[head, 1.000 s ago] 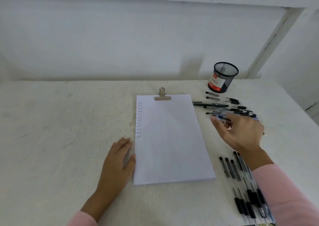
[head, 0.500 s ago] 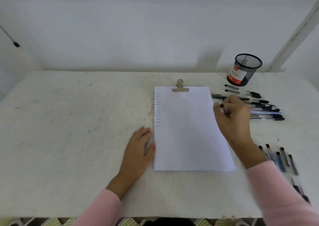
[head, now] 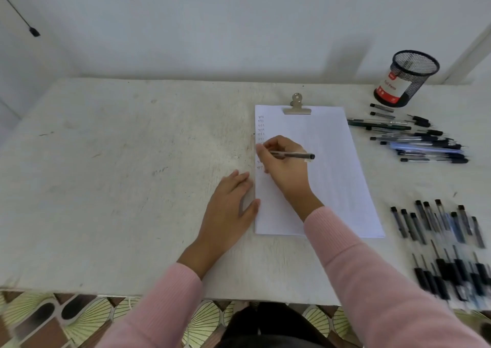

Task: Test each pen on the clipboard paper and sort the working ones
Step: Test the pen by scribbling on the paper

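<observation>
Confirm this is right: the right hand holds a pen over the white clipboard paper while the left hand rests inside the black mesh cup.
Not quite. In the head view the left hand lies flat on the white table beside the white clipboard paper, far from the black mesh cup. The right hand does hold a pen.

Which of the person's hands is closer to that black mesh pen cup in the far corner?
The right hand. It sits on the paper holding a pen, below and left of the mesh cup. The left hand lies flat at the paper's left edge, farther away.

White table (head: 111,188) against pale wall (head: 186,23); patterned tile floor (head: 53,318).
</observation>
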